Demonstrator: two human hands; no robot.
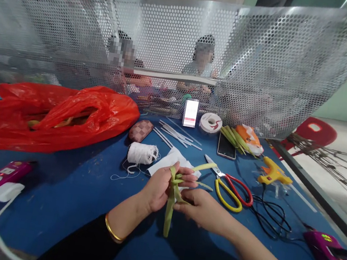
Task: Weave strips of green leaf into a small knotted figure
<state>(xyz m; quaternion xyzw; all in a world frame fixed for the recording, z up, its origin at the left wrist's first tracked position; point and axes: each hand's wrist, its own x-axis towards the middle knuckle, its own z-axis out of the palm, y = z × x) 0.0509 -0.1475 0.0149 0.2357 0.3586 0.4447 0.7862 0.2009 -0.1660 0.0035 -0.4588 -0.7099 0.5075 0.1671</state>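
Note:
Green leaf strips (169, 211), folded and crossed over one another, are held between my two hands above the blue table. My left hand (160, 185) grips the crossing with its thumb, its fingers stretched behind. My right hand (198, 206) pinches one strip end close by. One strip hangs down toward me, and a paler one points out to the right. Under the hands lies a white sheet of paper (164, 160). Just right of them are open scissors (228, 193) with one red and one yellow handle. A spool of white thread (141, 153) lies to the left.
A red plastic bag (110, 108) spreads over the left side. White sticks (176, 134), a checkered pouch (140, 130), a ribbon roll (210, 122), a phone (226, 147) and more leaf strips (235, 139) lie farther back. A yellow glue gun (273, 172) with a black cable sits right. A perforated metal screen (177, 28) stands behind.

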